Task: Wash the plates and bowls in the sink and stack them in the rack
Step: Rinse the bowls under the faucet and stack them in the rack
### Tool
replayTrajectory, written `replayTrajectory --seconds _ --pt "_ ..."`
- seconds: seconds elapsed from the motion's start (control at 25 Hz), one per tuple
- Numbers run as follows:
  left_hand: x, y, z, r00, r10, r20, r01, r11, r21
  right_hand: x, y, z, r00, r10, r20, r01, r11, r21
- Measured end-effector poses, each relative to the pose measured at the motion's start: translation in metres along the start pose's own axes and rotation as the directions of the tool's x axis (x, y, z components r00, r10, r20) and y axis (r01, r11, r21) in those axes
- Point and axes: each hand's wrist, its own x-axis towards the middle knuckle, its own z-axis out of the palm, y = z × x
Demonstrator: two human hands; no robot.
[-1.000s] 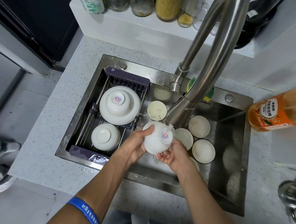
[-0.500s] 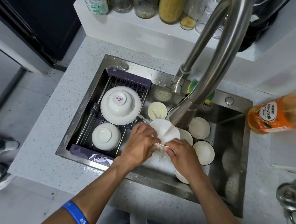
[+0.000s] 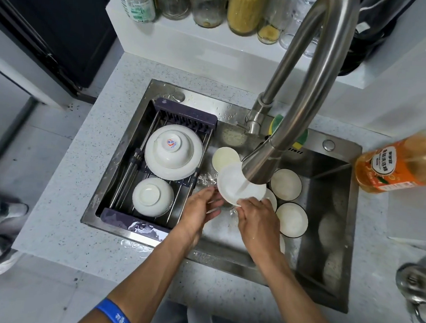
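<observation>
- While water runs from the faucet (image 3: 279, 130), your view takes in the steel sink (image 3: 326, 257), with the purple-framed rack (image 3: 185, 114) set across its left side.
- In that rack, an upturned bowl (image 3: 171, 148) sits on a white plate (image 3: 156, 167) at the back, and a second upturned bowl (image 3: 152, 196) lies nearer you.
- Your left hand (image 3: 199, 209), a blue wristband (image 3: 115, 316) on that arm, reaches to the near-left edge of the white dish (image 3: 230, 185) under the stream; its fingers look fairly straight, though you cannot tell whether they grip the dish.
- Your right hand (image 3: 259, 221) holds the dish's near rim, fingers curled over the edge, keeping it tilted under the spout.
- Behind the dish, a pale yellowish bowl (image 3: 223, 157) rests on the sink floor.
- To the right, two dark-rimmed bowls (image 3: 287, 184) sit open side up in the basin, close together.
- At far right, an orange detergent bottle (image 3: 403, 164) lies on the counter (image 3: 64, 214).
</observation>
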Motion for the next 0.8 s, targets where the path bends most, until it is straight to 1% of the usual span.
replayTrajectory --seconds 0.08,0.16,0.32,0.44,0.52,0.6,0.72,0.8 --pt "0.004 0.001 -0.003 1.0 -0.011 0.002 0.011 0.999 -0.036 -0.005 0.0 0.003 1.0 -0.005 0.014 0.005 1.0 -0.024" --pt "0.006 0.001 -0.002 0.999 -0.034 -0.01 0.033 0.997 -0.071 -0.009 0.001 0.007 1.0 -0.01 0.021 0.011 1.0 -0.012" --pt "0.008 0.002 -0.001 1.0 -0.025 0.012 0.026 0.997 -0.07 -0.013 -0.004 0.011 0.999 0.031 0.025 -0.031 0.999 0.007" --pt "0.01 0.003 0.001 0.998 -0.067 -0.002 0.066 0.992 -0.105 -0.016 -0.004 0.011 0.998 0.066 0.005 -0.066 0.997 0.049" --pt "0.011 0.004 -0.001 0.996 -0.091 0.017 0.092 0.992 -0.087 -0.017 -0.002 0.01 0.995 0.102 0.001 -0.102 0.993 0.063" --pt "0.011 0.004 -0.001 0.994 -0.105 0.032 0.107 0.991 -0.078 -0.018 -0.003 0.011 0.996 0.092 -0.001 -0.092 0.994 0.052" --pt "0.01 0.002 0.006 0.991 -0.118 0.064 0.126 0.982 -0.143 -0.015 -0.008 0.012 0.994 0.11 -0.008 -0.108 0.989 0.098" --pt "0.009 0.003 0.007 0.989 -0.119 0.091 0.131 0.98 -0.148 -0.015 -0.006 0.013 0.997 0.067 -0.03 -0.066 0.997 0.045"
